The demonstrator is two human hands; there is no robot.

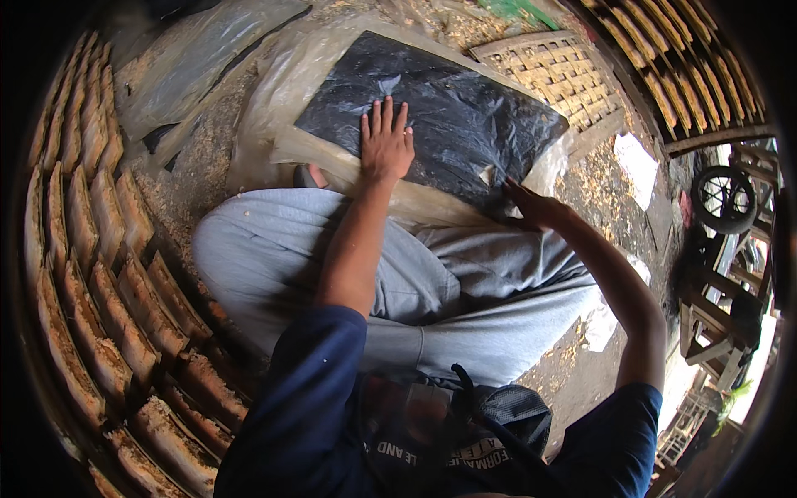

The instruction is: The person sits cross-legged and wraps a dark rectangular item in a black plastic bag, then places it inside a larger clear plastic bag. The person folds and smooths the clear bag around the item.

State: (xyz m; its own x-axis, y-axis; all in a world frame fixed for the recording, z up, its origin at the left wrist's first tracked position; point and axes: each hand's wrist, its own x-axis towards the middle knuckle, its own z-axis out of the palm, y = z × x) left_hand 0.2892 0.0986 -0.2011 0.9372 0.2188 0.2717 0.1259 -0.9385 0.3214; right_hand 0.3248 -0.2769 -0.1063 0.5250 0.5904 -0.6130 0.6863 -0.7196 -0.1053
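Note:
A flat rectangular bundle under black plastic sheeting [448, 93] lies on the floor in front of my crossed legs. My left hand [386, 146] rests palm down on its near left part, fingers spread, holding nothing. At the near right edge, the fingertips of my right hand [538, 208] touch the black plastic. Its fingers are partly hidden, so whether they pinch the edge is unclear. Beneath the bundle is cloudy clear plastic sheeting [324, 149], which shows along its near and left sides. A small pale scrap [487, 174] sits on the black plastic near my right hand.
A woven bamboo panel [551, 78] touches the bundle's far right side. Racks of stacked, crumb-edged slabs [134, 292] stand close on my left; another rack [679, 62] is at far right. Crumbs litter the floor around a white sheet [636, 169]. Beyond is a spoked wheel [723, 199].

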